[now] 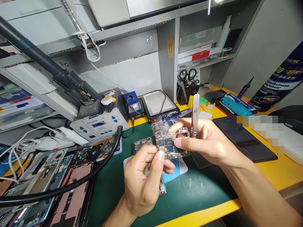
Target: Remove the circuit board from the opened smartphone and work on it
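A small phone circuit board [168, 143] is held up above the green mat [196, 189] between both hands. My left hand [144, 179] pinches its lower left corner with thumb and fingers. My right hand [205, 142] grips the board's right side and also holds silver tweezers [195, 115] that point upward. Under the hands lies an opened phone [142, 143] and a blue-and-white card [176, 168].
A soldering station [99, 124] with a black hose [71, 186] stands at the left, with opened phones [47, 179] in front of it. A heating plate [157, 105], a tool cup with scissors [187, 86], a dark phone [241, 138] and a spray can [279, 85] stand behind and right.
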The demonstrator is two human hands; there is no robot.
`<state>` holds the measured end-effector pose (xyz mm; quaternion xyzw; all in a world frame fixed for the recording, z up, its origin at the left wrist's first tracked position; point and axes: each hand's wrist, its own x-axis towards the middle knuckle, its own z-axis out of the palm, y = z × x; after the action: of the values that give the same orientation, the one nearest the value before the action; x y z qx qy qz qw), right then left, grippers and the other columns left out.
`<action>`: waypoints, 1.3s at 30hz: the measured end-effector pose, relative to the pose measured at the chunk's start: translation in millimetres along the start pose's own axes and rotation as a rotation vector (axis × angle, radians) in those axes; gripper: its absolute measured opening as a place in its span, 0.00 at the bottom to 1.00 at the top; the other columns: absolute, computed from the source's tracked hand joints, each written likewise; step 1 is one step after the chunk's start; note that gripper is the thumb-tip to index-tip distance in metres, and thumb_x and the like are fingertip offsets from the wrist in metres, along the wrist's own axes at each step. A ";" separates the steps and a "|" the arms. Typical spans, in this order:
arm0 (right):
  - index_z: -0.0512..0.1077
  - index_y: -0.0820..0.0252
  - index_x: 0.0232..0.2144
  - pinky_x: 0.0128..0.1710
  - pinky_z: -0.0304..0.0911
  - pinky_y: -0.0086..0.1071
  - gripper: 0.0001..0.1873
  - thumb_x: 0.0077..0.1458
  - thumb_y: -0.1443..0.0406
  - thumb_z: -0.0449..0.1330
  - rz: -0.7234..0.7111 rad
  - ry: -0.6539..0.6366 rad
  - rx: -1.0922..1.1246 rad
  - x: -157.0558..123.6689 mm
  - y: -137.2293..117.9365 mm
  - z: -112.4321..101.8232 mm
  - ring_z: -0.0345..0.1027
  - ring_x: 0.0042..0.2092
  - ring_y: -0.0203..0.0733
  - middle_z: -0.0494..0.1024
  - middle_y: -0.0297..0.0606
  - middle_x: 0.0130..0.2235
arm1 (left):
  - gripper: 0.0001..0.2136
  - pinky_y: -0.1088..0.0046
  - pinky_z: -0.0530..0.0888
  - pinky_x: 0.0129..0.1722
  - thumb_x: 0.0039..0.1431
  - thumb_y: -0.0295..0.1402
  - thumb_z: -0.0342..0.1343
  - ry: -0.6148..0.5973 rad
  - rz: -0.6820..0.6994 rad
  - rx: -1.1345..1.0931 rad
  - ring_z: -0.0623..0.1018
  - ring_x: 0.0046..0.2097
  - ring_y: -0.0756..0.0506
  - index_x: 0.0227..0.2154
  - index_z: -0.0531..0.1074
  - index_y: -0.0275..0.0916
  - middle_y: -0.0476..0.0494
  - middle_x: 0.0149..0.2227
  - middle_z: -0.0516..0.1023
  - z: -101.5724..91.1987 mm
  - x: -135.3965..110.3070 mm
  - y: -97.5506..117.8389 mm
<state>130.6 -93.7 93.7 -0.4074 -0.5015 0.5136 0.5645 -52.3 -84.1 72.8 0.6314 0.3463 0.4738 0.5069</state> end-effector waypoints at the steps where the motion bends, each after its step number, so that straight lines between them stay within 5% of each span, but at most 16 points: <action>1: 0.80 0.59 0.35 0.27 0.59 0.27 0.05 0.53 0.68 0.68 0.005 0.006 -0.002 0.2 -0.1 0.2 0.63 0.27 0.33 0.77 0.32 0.31 | 0.08 0.78 0.74 0.25 0.65 0.36 0.57 -0.001 0.001 -0.001 0.80 0.23 0.50 0.30 0.73 0.40 0.52 0.22 0.80 0.1 0.0 0.2; 8: 0.79 0.60 0.34 0.27 0.59 0.29 0.05 0.53 0.66 0.69 0.023 0.029 -0.041 -0.1 0.6 0.8 0.60 0.26 0.33 0.75 0.33 0.30 | 0.09 0.75 0.75 0.26 0.64 0.36 0.57 -0.007 -0.039 -0.040 0.79 0.24 0.49 0.30 0.73 0.39 0.50 0.22 0.80 -1.7 -0.2 0.3; 14: 0.78 0.58 0.32 0.30 0.62 0.29 0.06 0.50 0.66 0.71 0.073 -0.011 -0.037 2.5 -1.7 0.9 0.64 0.29 0.36 0.74 0.32 0.30 | 0.11 0.71 0.73 0.26 0.63 0.41 0.58 -0.072 -0.202 -0.229 0.77 0.23 0.47 0.32 0.74 0.38 0.51 0.19 0.76 -13.9 8.0 -2.5; 23: 0.74 0.60 0.29 0.31 0.58 0.28 0.10 0.48 0.69 0.72 0.141 -0.111 -0.022 4.1 -1.1 3.7 0.62 0.30 0.34 0.70 0.30 0.28 | 0.13 0.79 0.71 0.18 0.61 0.38 0.61 -0.050 -0.395 -0.512 0.74 0.17 0.51 0.24 0.71 0.38 0.57 0.14 0.65 -20.4 24.1 1.5; 32: 0.73 0.62 0.29 0.20 0.42 0.27 0.11 0.49 0.64 0.71 0.201 -0.047 0.010 6.3 4.3 3.6 0.46 0.21 0.27 0.65 0.26 0.23 | 0.08 0.72 0.74 0.21 0.55 0.35 0.58 -0.071 -0.414 -0.599 0.73 0.19 0.49 0.34 0.76 0.36 0.53 0.17 0.68 -24.3 21.8 1.9; 39: 0.73 0.61 0.29 0.21 0.43 0.27 0.12 0.48 0.64 0.73 0.227 -0.023 0.067 7.2 5.4 3.6 0.46 0.20 0.26 0.64 0.23 0.20 | 0.07 0.73 0.73 0.22 0.57 0.35 0.58 -0.041 -0.317 -0.432 0.72 0.20 0.50 0.30 0.75 0.36 0.52 0.18 0.70 -22.3 20.4 -1.5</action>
<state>125.9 -86.1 90.1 -0.4365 -0.4411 0.5954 0.5103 -67.0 -58.1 77.3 0.4561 0.3214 0.4386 0.7045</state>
